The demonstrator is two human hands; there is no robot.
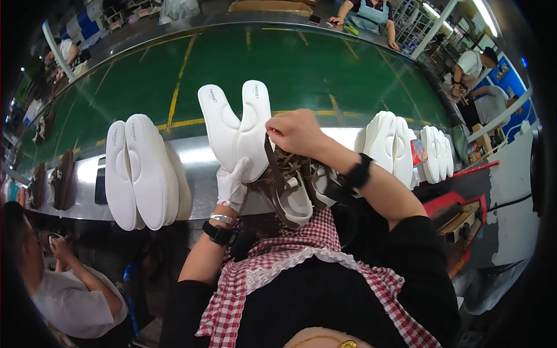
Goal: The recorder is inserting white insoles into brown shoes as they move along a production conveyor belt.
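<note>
My left hand [232, 187], in a white glove, is closed around the lower ends of two white insoles [223, 119], which fan apart in a V. My bare right hand [297, 134] is closed, its fingers pinching a brown strap-like upper edge of a brown shoe [293, 203] with laces and a pale inside. That shoe leans toward me at the metal bench edge, just right of my left hand. A second brown shoe [320, 181] sits beside it, partly hidden under my right forearm.
Stacks of white insoles [142, 174] stand left on the metal ledge; more insole stacks [390, 145] stand right. Brown shoes [61, 180] line the far left. Beyond runs a green conveyor belt [220, 58]. A seated co-worker [81, 290] is at lower left; others work across the belt.
</note>
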